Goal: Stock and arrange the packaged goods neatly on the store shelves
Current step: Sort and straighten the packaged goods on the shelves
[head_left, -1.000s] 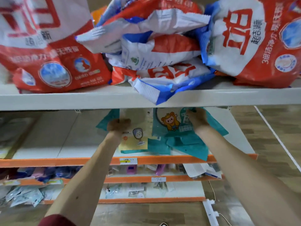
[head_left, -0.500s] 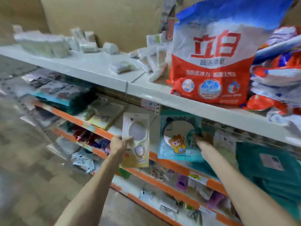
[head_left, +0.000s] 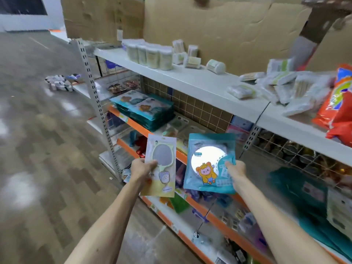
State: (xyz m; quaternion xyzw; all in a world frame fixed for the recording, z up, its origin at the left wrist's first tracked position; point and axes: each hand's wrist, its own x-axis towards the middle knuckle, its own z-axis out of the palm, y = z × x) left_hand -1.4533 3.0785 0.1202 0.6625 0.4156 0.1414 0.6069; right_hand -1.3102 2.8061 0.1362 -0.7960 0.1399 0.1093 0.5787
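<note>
Top shelf (head_left: 190,80): white; round tubs (head_left: 150,56) in a row at its far end.
Teal stack (head_left: 150,113): flat packets piled on the orange-edged shelf below.
Teal packet (head_left: 207,162): upright in the air before the shelves, just right of the pale packet.
Pale packet (head_left: 162,168): upright, with a hand-mirror shape inside.
Right hand (head_left: 235,170): arm stretched forward, grip clamped on the teal packet's right edge.
Left hand (head_left: 142,167): arm stretched forward, grip clamped on the pale packet's left edge.

The white top shelf (head_left: 190,80) bears cotton-swab tubs (head_left: 150,55), clear packets (head_left: 282,86), and orange bags (head_left: 339,103).
</note>
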